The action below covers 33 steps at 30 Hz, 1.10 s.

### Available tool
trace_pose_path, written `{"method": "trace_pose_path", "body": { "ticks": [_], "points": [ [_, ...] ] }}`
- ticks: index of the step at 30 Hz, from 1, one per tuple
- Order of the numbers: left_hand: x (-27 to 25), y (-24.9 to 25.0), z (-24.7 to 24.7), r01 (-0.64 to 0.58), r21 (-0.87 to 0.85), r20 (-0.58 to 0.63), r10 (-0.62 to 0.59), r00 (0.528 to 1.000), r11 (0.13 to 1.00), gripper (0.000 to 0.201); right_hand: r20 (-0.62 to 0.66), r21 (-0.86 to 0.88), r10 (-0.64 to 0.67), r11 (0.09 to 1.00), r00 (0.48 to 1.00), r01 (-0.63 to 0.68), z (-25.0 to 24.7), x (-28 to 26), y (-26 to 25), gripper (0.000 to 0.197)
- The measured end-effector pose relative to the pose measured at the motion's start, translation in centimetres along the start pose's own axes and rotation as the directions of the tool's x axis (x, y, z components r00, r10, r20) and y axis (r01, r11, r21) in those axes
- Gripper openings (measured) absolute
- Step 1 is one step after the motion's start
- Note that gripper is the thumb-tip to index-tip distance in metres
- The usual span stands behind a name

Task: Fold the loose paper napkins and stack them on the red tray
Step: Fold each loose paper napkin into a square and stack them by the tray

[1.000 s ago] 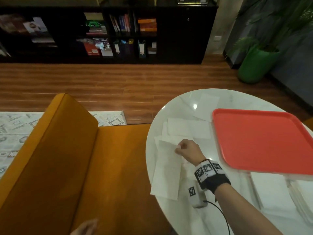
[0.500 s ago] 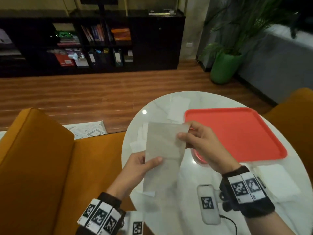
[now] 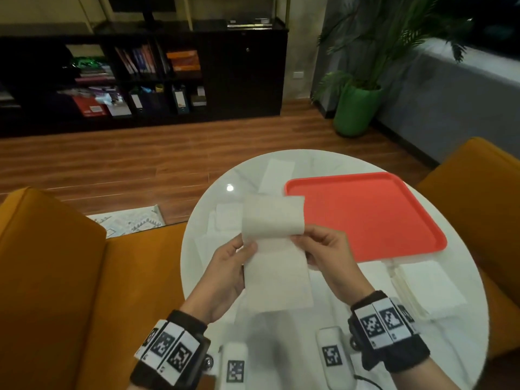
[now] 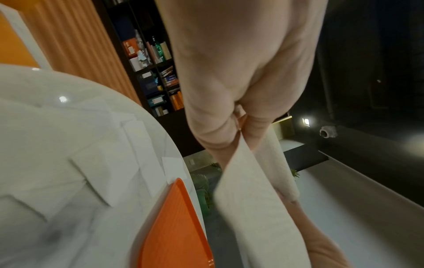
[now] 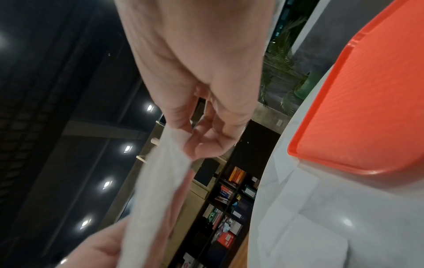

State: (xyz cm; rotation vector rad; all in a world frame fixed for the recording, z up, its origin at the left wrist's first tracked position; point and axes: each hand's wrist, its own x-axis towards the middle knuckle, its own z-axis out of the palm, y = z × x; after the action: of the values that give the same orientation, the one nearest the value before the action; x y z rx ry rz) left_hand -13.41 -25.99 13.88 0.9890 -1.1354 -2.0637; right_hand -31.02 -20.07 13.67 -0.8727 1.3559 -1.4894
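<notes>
Both hands hold one white paper napkin [image 3: 277, 253] up in the air, above the round white bench [image 3: 439, 347]. The left hand [image 3: 225, 274] pinches the napkin's left edge with its thumb on top, so its grip is clamped on the paper. The right hand [image 3: 327, 253] pinches the right edge the same way, and its grip is clamped on the paper too. The top half of the napkin curls over toward the person, and the bottom half hangs down between the two hands.

The red tray [image 3: 363, 215] lies on the bench, just right of the held napkin. More loose napkins [image 3: 225, 220] lie flat on the bench, left of the tray. One more napkin [image 3: 277, 175] lies by the tray's far left corner. Some folded white napkins [image 3: 429, 287] sit on the bench near the tray's close edge.

Orange seats [image 3: 56, 277] stand on the left of the bench. A green plant pot [image 3: 356, 109] stands on the wood floor, far past the tray.
</notes>
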Motion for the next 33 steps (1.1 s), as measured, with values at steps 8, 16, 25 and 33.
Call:
{"method": "trace_pose_path", "body": {
  "ticks": [8,16,25,33],
  "points": [
    [1.2,0.5,0.6,0.185,-0.182,-0.057,-0.198,0.979,0.966,0.066,-0.009,-0.158,-0.221,0.963,0.975,0.217,-1.1,0.8,0.1,0.036],
    [1.3,0.1,1.6,0.170,-0.163,-0.066,-0.183,0.981,0.972,0.041,0.028,-0.265,-0.271,0.926,0.962,0.268,-2.0,0.7,1.1,0.046],
    [1.6,-0.6,1.7,0.072,-0.127,-0.088,-0.084,0.993,0.989,0.032,-0.028,-0.222,-0.201,0.956,0.979,0.190,-2.0,0.2,1.1,0.041],
    [1.5,-0.8,2.0,0.026,-0.066,-0.077,-0.032,0.997,0.997,0.028,-0.066,-0.023,0.129,0.991,0.989,-0.130,-0.1,0.1,1.4,0.021]
  ]
}}
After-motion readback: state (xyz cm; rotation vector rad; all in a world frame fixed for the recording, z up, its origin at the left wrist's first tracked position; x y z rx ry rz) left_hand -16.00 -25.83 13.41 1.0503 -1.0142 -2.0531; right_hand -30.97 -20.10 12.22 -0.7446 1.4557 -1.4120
